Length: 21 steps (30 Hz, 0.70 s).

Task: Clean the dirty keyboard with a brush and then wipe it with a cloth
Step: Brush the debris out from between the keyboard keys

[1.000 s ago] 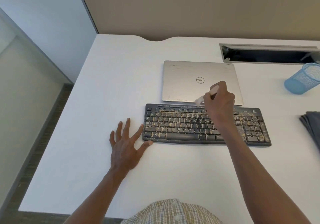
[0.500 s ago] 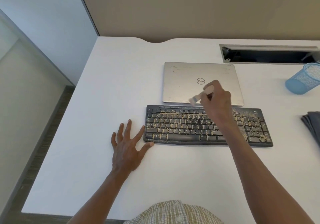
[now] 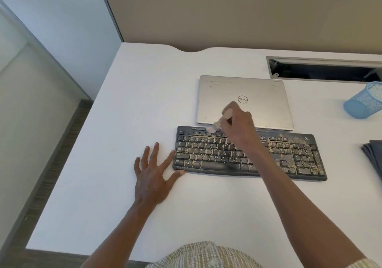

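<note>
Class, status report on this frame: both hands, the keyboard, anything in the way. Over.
Right hand grips brush, bristles at keyboard top row. Left hand flat on desk, thumb touching keyboard. Keys still gritty. Nothing in the way.

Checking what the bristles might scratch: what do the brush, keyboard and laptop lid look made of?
Brush: pale handle, probably wood, with light soft-looking bristles, blurred, gripped by the right hand. Keyboard: matte black, likely plastic, keys flecked with tan crumbs. Laptop: silver brushed-looking lid, metal or painted plastic, faintly smudged.
</note>
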Motion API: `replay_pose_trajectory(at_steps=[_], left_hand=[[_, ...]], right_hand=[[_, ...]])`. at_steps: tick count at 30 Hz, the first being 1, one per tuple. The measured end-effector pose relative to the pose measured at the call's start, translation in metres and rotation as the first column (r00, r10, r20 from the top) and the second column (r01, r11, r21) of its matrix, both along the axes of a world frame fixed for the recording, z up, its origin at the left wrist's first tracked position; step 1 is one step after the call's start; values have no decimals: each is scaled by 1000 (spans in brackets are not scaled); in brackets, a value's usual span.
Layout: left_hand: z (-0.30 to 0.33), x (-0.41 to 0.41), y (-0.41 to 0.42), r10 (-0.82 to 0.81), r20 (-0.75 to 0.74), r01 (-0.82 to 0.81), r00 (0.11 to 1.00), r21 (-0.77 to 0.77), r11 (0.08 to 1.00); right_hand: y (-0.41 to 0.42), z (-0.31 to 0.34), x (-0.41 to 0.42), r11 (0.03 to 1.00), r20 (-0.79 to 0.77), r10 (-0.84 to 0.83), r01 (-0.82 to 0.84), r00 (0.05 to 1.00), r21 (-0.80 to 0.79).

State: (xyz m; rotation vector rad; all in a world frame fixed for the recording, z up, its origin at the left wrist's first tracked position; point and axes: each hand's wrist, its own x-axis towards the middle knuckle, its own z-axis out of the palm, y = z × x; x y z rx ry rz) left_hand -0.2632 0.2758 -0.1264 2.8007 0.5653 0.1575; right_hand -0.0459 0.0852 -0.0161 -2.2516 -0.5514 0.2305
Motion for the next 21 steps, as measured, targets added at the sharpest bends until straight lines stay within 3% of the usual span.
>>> replay_pose_trajectory(at_steps=[10,14,17,21], left_hand=[[0,-1,0,-2,-10,2,1000,4,1000],[2,-1,-1,-1,-13,1,1000,-2,1000],[3,-1,-1,-8,-6,8,1000,0,1000],[2,-1,-1,-6,-16,6,1000,0,1000]], right_hand=[[-88,8,12,921,127,-376,385,918,-59],[-66,15,13,937,132,-349,348,928,31],[-48,7,11,959,115,-282,283,953,10],[-69,0,15,922,98,-381,385,920,-35]])
